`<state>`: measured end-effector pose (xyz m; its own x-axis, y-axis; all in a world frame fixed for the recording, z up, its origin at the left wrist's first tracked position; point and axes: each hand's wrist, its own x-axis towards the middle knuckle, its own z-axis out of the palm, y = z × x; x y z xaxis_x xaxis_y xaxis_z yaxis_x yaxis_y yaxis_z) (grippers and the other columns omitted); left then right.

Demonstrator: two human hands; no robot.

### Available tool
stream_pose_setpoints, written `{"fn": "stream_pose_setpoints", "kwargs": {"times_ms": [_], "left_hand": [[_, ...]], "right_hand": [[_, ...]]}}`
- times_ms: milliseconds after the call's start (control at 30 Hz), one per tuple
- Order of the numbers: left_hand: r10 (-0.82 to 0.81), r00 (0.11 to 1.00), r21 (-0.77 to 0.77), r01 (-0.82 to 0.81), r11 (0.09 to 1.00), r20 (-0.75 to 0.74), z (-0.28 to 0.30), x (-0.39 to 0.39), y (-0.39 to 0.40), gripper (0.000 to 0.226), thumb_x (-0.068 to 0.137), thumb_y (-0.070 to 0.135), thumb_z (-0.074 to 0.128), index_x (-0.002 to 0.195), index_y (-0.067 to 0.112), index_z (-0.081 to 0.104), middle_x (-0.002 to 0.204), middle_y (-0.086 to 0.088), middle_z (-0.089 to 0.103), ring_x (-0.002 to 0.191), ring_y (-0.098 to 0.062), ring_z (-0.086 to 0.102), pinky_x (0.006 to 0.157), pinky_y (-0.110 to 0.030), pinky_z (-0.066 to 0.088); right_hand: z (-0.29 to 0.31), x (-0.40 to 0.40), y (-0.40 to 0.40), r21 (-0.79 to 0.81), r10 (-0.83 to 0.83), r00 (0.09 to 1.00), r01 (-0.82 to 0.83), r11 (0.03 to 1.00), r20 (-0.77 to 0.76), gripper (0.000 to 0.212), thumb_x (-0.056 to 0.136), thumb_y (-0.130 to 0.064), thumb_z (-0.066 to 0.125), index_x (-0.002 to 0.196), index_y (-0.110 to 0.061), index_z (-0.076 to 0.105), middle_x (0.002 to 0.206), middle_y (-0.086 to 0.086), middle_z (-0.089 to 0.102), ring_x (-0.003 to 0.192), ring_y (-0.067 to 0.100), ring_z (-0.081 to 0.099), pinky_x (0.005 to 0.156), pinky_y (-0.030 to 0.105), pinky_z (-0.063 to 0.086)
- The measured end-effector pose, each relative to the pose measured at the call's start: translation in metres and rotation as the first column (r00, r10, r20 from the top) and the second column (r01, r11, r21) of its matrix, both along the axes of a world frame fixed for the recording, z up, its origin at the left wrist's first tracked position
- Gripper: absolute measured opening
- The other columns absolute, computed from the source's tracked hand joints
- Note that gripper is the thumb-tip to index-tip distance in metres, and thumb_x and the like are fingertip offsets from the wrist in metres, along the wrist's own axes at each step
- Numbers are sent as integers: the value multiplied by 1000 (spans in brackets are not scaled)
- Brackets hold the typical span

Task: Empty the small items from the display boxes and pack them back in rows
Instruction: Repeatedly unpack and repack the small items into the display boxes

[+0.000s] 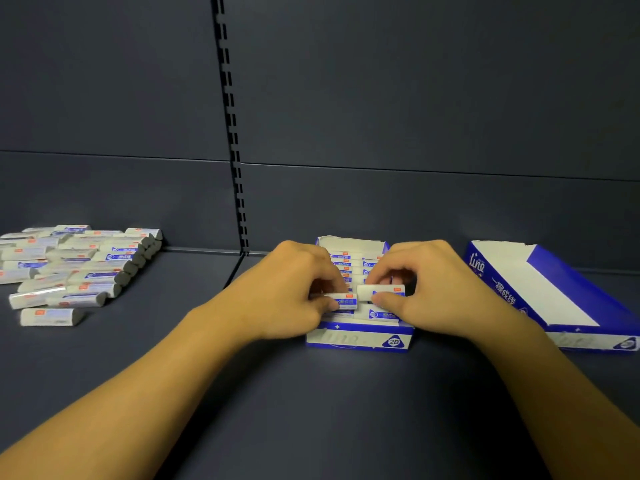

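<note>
Both hands work over the middle display box (360, 336) on the shelf (311, 393). The left hand (294, 292) pinches one eraser (341, 300); the right hand (426, 289) pinches another (381, 292). Best seat each flat against its row, labels aligned. Knuckles hide the box's side columns; the far-left loose pile (76, 268) runs off frame.

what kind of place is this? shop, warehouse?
Likely a shop's shelving bay: a dark shelf with a slotted upright in the back panel, blue-and-white display boxes of wrapped erasers being restocked, and a loose eraser pile at left.
</note>
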<state>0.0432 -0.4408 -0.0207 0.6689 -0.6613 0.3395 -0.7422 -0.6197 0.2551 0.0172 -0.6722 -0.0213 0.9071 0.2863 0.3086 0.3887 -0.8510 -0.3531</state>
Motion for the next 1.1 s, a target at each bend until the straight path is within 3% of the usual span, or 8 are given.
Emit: {"fn": "stream_pose_setpoints", "kwargs": {"times_ms": [333, 433, 633, 767, 967, 1100], "left_hand": [[47, 990, 57, -39, 998, -136, 0, 0, 0, 25, 88, 28, 76, 113, 30, 75, 112, 15, 70, 100, -1, 62, 89, -19, 51], [78, 979, 47, -71, 996, -188, 1, 0, -1, 26, 86, 26, 78, 111, 33, 75, 101, 17, 72, 92, 2, 64, 81, -13, 51], [145, 957, 48, -138, 989, -251, -1, 3, -7, 15, 83, 27, 82, 97, 31, 79, 109, 18, 69, 100, -1, 61, 76, -10, 48], [158, 953, 76, -143, 987, -257, 1, 3, -8, 14, 82, 29, 82, 95, 31, 79, 107, 16, 71, 92, 0, 62, 68, -7, 47], [181, 958, 125, -156, 980, -222, 2, 0, -13, 18, 85, 27, 79, 103, 27, 79, 111, 10, 73, 97, -4, 60, 92, -24, 54], [187, 959, 129, -162, 978, -213, 1, 0, -13, 18, 85, 26, 79, 103, 26, 79, 114, 9, 72, 93, -4, 58, 84, -19, 52]], "right_hand": [[1, -1, 4, -40, 22, 999, -24, 999, -49, 15, 80, -32, 81, 92, -28, 72, 79, -27, 59, 83, -20, 56, 57, 9, 45], [1, -1, 3, -40, 25, 997, -28, 999, -67, 17, 80, -34, 81, 94, -29, 72, 81, -29, 59, 85, -21, 55, 56, 10, 47], [3, 0, 2, -76, 29, 996, -36, 996, -90, 19, 81, -37, 80, 98, -29, 74, 81, -28, 60, 82, -24, 55, 55, 9, 46], [2, 0, 2, -87, 28, 995, -37, 996, -93, 17, 81, -37, 80, 97, -31, 75, 81, -30, 59, 87, -25, 53, 56, 6, 48], [4, 2, 2, -103, 23, 990, -38, 994, -142, 19, 81, -38, 80, 99, -33, 75, 81, -29, 59, 88, -29, 50, 60, 10, 51], [3, 3, 3, -106, 5, 986, -22, 994, -166, 19, 82, -36, 80, 99, -31, 75, 81, -26, 59, 85, -29, 49, 58, 11, 47]]}}
